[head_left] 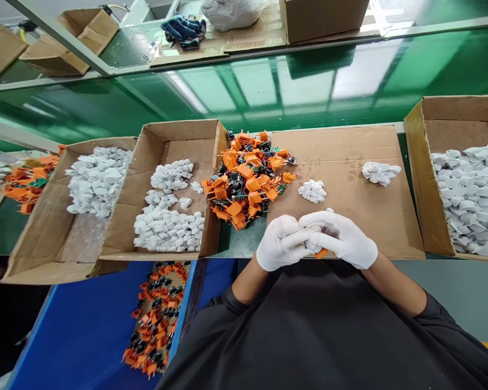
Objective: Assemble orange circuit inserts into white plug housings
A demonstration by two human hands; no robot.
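White gloves cover both hands, which meet at the front edge of the cardboard sheet (350,146). My left hand (282,242) and my right hand (341,237) are closed around a small white and orange piece (320,252), mostly hidden by the fingers. Just beyond them lies a small heap of white pieces (313,191). Another white heap (381,173) sits farther right on the sheet. To the left of my hands is a pile of orange parts (248,181) with black and green bits and thin wires.
Left of the orange pile stand two cardboard boxes with white pieces (179,131) (100,181). A box of white pieces (472,200) is at the right. Below left, more orange parts (158,319) lie beside a blue surface (85,325). A shelf edge (268,51) runs across the back.
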